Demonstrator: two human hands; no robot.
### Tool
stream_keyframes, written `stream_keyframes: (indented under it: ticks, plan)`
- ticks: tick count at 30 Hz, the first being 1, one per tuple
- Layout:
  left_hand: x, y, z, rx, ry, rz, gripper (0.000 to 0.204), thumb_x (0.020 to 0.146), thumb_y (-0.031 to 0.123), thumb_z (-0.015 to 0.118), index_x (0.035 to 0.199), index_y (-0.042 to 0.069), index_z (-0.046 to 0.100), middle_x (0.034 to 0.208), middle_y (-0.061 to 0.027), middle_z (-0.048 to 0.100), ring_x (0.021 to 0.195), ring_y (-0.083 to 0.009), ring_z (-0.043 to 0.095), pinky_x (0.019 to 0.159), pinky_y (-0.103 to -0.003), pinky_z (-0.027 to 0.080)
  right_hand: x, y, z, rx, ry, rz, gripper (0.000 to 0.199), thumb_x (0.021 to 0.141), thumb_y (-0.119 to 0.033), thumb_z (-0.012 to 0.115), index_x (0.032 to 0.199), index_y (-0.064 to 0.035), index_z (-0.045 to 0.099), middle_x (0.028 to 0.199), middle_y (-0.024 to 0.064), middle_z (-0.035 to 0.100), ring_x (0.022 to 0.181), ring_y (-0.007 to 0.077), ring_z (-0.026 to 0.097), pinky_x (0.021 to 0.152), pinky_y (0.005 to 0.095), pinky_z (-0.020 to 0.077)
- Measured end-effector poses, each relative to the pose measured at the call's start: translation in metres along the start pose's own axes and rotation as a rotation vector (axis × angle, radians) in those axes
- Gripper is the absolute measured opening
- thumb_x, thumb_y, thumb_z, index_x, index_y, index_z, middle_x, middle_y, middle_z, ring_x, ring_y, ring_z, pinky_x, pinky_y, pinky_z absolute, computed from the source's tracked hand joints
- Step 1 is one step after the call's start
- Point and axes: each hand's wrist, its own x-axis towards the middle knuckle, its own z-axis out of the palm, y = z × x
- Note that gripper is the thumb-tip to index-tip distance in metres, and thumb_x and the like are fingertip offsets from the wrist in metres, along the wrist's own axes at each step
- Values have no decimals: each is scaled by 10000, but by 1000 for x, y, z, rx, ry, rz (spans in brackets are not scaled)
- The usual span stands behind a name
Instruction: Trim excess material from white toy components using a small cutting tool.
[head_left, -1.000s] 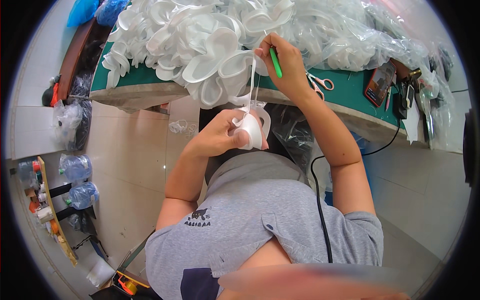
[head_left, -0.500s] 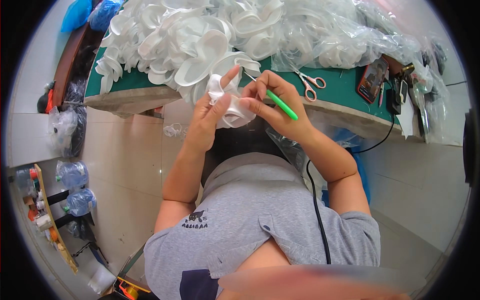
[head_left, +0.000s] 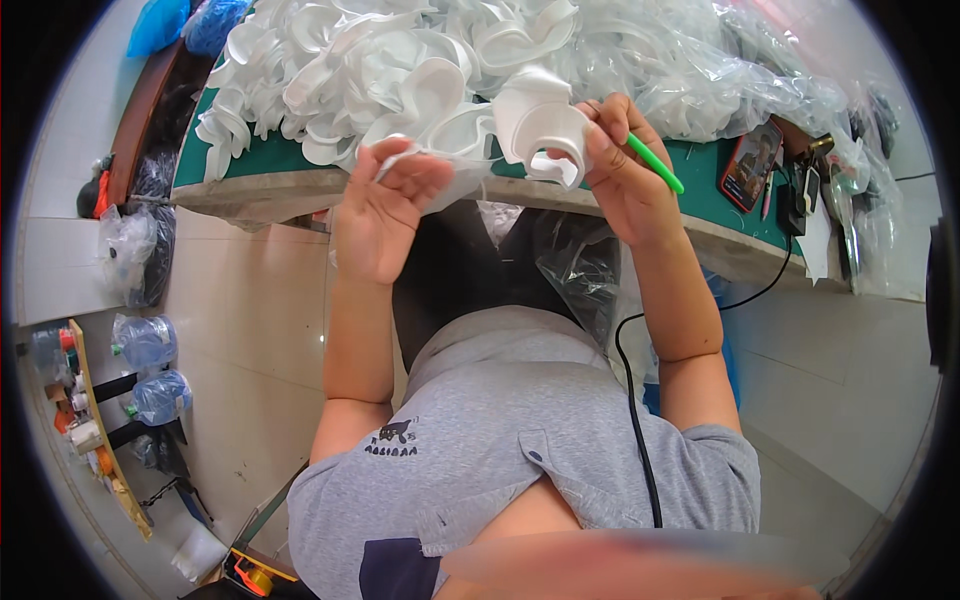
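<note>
My right hand [head_left: 628, 165] is raised over the front edge of the green-topped table [head_left: 268, 157]. It grips a white, curved, cup-like piece [head_left: 540, 120] with a cut-out in its lower side. A slim green-handled tool [head_left: 655, 165] is tucked in the same hand; its tip is hidden. My left hand [head_left: 388, 205] is at the table edge to the left, palm partly up, fingers loosely bent and apart. Just behind its fingers hangs a thin white piece [head_left: 462, 182], and whether they touch is unclear. A fine thread seems to run between the two hands.
A big heap of white curved pieces [head_left: 370, 80] covers the table's back. Clear plastic bags [head_left: 690, 90] lie to its right. A phone [head_left: 750, 165] and a black adapter [head_left: 792, 212] with a cable rest at the right. Wrapped water bottles [head_left: 160, 397] stand at lower left.
My right hand has moved right and up with the green-handled tool and the white piece, away from my left hand. My left hand has shifted left and its fingers have loosened. The scissors are now hidden.
</note>
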Motion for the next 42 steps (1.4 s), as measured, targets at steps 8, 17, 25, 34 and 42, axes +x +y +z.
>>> stream_keyframes:
  ticks: [8, 17, 25, 34, 42]
  plan:
    - [3, -41, 40, 677, 159, -75, 524, 846, 231, 706, 1263, 1, 487, 1163, -109, 598, 1008, -174, 593, 862, -302, 477, -8, 17, 16, -337, -105, -6, 220, 917, -206, 606, 847, -84, 437, 913, 61, 540, 983, 152, 518, 896, 251, 374]
    - [-5, -28, 42, 542, 262, -119, 280, 919, 194, 598, 1095, -23, 623, 972, -89, 668, 777, -125, 632, 639, -245, 527, -20, -50, -55, -1523, 86, -201, 218, 843, -50, 461, 995, -18, 614, 1073, 120, 557, 938, 261, 582, 797, 312, 452]
    - [-5, -32, 45, 745, 287, -99, 205, 921, 118, 586, 1076, -17, 595, 847, -53, 653, 625, -62, 577, 524, -202, 476, -48, -35, -70, -1865, 22, 188, 414, 727, -93, 678, 1122, -57, 560, 1023, 115, 558, 937, 335, 588, 759, 407, 480]
    - [0, -32, 42, 716, 342, -140, 243, 932, 169, 566, 1091, -14, 584, 818, -59, 648, 598, -66, 574, 518, -193, 470, -42, -38, -74, -1773, -88, 95, 252, 749, -126, 696, 942, -63, 547, 822, 88, 620, 748, 293, 613, 649, 372, 470]
    - [3, -37, 41, 799, 262, -196, 268, 957, 192, 535, 1122, -13, 583, 808, -31, 639, 597, -51, 553, 531, -194, 458, -51, -54, -17, -1165, -225, 203, 214, 768, -31, 661, 980, -3, 654, 757, 78, 676, 734, 129, 691, 611, 238, 529]
